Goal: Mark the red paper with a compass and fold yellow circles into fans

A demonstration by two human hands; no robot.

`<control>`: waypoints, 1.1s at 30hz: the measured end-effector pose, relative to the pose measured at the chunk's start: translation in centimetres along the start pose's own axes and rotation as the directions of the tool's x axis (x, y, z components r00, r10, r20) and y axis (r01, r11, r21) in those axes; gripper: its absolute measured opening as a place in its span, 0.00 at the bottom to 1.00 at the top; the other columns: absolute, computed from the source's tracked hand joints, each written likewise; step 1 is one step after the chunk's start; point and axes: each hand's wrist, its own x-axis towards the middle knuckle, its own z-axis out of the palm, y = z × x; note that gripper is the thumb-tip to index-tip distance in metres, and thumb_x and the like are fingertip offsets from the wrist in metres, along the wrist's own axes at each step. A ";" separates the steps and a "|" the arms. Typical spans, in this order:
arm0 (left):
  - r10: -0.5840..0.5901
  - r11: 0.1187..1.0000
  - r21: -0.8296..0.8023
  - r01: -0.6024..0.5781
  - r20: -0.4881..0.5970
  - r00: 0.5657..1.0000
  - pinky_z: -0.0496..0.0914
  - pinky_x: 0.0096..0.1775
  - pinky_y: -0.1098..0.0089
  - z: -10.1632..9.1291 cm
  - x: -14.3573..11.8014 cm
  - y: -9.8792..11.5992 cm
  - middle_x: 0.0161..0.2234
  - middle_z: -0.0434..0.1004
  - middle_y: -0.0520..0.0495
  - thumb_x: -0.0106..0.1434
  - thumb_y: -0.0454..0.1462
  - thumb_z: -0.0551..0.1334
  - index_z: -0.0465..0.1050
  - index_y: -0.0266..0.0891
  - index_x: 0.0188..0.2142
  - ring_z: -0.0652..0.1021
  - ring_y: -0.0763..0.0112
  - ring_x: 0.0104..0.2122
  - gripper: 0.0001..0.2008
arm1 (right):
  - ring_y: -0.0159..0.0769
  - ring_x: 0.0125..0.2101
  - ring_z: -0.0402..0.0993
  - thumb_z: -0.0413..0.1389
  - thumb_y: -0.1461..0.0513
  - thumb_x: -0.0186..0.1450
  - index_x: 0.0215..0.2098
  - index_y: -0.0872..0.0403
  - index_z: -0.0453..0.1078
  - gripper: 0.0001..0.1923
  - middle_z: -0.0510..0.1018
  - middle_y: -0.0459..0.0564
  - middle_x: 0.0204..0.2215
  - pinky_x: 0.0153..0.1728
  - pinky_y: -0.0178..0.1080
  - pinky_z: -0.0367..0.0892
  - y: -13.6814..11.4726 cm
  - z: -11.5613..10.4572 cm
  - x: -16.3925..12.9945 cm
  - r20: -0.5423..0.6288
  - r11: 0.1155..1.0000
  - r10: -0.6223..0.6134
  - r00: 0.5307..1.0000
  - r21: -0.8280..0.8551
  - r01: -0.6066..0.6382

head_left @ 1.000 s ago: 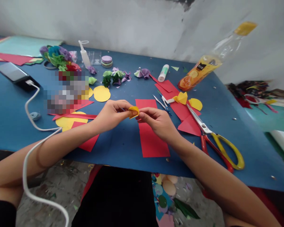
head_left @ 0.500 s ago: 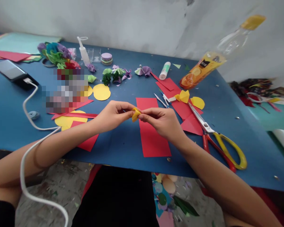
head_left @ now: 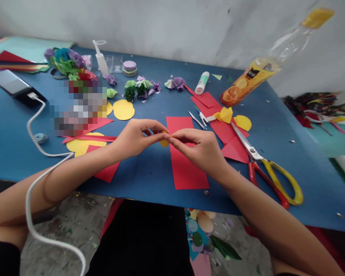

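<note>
"Pinching: one small yellow paper (head_left: pixel 164 143), centre of the frame, above the blue table (head_left: pixel 143 178)."

"Which hand has what?"

"Item one, my left hand (head_left: pixel 138 136): thumb and fingertips gripping the paper from the left. Item two, my right hand (head_left: pixel 203 145): thumb and forefinger gripping it from the right. My fingers cover most of the piece, so I cannot tell how it is folded."

"And the things about them?"

"Just right of centre: one red sheet (head_left: pixel 188 170), lying flat, partly behind my right hand. Right of the frame: one pair of scissors (head_left: pixel 254 153), handles red and yellow. Just above the blades: one folded yellow piece (head_left: pixel 226 115). Upper right: one drink bottle (head_left: pixel 241 85); to its left, one glue stick (head_left: pixel 202 83). Left of centre: one flat yellow shape (head_left: pixel 123 109), edge lobed. Lower left: one white cable (head_left: pixel 31 214), crossing my left forearm."

"How should such a pinch be done well?"

"By my judgement: fingertips only, light pressure, as paper this small probably takes stray creases easily. Left hand as anchor, right hand for small turns. Edges matched first, firm press after, because a misplaced crease would be hard to smooth out. Cable left slack, lest it tug my arm."
</note>
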 end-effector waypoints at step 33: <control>0.152 0.984 0.094 -0.152 0.005 0.988 0.70 0.28 0.78 0.0 -0.2 -0.4 0.27 0.81 0.50 0.60 0.34 0.62 0.80 0.37 0.32 0.78 0.76 0.24 0.06 | 0.38 0.31 0.80 0.58 0.62 0.60 0.34 0.50 0.78 0.07 0.82 0.47 0.30 0.37 0.42 0.77 1.1 -0.7 0.2 0.017 0.975 0.153 0.988 0.162 -0.154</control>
